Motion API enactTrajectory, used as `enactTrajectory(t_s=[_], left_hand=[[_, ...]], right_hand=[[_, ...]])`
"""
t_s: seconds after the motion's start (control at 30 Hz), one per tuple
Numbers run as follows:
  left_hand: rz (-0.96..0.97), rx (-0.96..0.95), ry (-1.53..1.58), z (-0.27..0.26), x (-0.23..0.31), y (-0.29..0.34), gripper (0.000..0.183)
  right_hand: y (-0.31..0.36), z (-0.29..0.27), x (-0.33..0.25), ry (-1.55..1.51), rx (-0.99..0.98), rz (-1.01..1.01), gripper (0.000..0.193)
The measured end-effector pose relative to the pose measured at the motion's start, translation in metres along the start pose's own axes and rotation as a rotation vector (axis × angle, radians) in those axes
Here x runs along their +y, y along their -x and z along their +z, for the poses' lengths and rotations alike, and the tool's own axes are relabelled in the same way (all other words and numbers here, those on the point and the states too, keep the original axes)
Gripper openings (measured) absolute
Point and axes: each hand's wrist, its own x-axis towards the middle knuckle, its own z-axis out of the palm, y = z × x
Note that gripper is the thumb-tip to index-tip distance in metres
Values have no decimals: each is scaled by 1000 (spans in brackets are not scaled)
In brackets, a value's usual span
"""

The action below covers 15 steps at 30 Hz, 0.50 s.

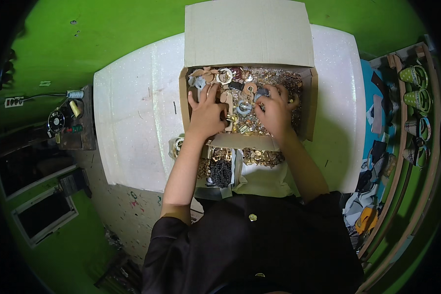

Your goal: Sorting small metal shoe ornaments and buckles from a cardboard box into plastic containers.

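Your black-sleeved torso nearest lens. White speckled worktable (132,122) carries open brown cardboard box (306,105), filled with mixed gold metal buckles and wooden rings (274,78). Sorting step, judged: your left hand (206,115) spread flat on pile; your right hand (274,115) pinching small fitting, unclear which. Next: careful pick from tangle. Smaller bags of dark beads (220,171) just outside box.

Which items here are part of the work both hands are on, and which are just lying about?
In hand:
- cardboard box of small metal fittings
- left hand and right hand, both in the box
- wooden rings

Lying about:
- dark beads in front of the box
- white table
- thread spools on the side stand
- shoe rack
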Motion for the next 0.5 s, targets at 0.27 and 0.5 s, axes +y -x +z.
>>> enactTrajectory(t_s=[0.27,0.5], left_hand=[[52,44,52,6,4,-5,20],[107,73,27,11,3,-9,41]], right_hand=[[-1,2,4,41,40,93,7],[-1,3,5,-15,58,100,6]])
